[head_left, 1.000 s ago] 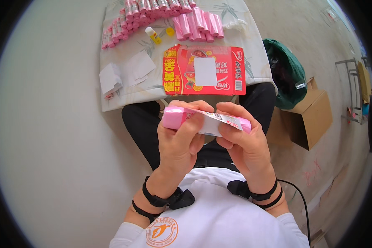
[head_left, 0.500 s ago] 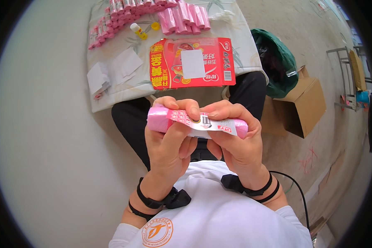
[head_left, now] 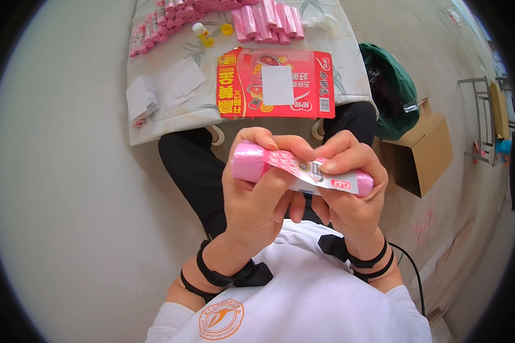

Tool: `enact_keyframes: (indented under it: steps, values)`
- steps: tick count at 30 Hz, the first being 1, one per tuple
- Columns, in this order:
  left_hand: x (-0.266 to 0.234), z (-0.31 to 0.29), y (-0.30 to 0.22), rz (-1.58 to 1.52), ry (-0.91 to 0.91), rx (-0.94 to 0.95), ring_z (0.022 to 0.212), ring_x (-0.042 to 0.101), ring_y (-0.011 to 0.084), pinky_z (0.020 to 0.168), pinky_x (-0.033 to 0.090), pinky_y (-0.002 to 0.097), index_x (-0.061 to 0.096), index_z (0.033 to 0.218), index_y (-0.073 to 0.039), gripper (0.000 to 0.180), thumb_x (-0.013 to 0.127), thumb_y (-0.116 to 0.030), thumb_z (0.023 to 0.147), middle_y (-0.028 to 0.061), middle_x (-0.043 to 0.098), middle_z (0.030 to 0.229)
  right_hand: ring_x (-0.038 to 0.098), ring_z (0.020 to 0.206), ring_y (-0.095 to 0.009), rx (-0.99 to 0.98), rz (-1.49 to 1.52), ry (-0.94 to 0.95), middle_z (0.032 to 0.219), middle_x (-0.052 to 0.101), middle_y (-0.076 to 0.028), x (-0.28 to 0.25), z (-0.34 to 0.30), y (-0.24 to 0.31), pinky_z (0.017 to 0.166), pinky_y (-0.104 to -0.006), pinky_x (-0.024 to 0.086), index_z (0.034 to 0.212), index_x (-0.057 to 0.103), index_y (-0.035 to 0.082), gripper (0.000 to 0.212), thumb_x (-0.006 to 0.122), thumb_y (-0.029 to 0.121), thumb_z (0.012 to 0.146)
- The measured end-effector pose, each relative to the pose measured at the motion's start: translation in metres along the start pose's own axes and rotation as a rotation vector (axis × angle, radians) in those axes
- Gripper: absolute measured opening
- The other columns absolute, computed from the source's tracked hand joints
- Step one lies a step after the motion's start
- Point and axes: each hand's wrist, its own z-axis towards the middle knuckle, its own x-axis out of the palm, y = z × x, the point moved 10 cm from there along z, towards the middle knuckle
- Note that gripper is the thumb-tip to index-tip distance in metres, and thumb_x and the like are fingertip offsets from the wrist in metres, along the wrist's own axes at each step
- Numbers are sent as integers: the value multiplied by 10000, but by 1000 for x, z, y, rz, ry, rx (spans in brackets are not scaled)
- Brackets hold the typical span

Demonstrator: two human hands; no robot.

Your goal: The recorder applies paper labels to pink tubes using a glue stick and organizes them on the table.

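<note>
Left hand [head_left: 257, 200] and right hand [head_left: 349, 197] grip closed on pink plastic roll [head_left: 252, 161] with printed paper label [head_left: 303, 170]; flattened red carton [head_left: 276, 84] at 12 o'clock.

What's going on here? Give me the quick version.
A seated person holds a pink roll in both hands. The left hand grips one end while the right hand presses a printed label around it. On the low table ahead lie more pink rolls, a flattened red carton, paper slips and a small glue bottle.
</note>
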Motion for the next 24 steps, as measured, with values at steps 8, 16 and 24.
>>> enact_keyframes:
  steps: [8,16,24]
  values:
    - [12,-4,1,-38,72,9,530,572,131,381,473,212,349,1057,-75,282,504,29,846,197,582,963,608,825,-159,-35,88,51,997,557,-154,0,-6,8,607,-239,561,852,655,18,172,667,-88,717]
    - [13,-8,-2,22,84,49,578,527,51,402,430,158,322,1054,-100,350,566,18,832,162,583,935,601,900,-166,12,152,128,1024,578,-147,2,-4,3,767,-273,502,858,683,67,236,785,-31,670]
    - [5,-7,-11,-78,-30,-3,514,481,54,384,390,161,320,1088,-149,392,532,47,824,125,543,931,597,881,-183,-197,-185,295,1014,599,-136,18,8,16,748,-272,483,917,675,55,384,883,84,595]
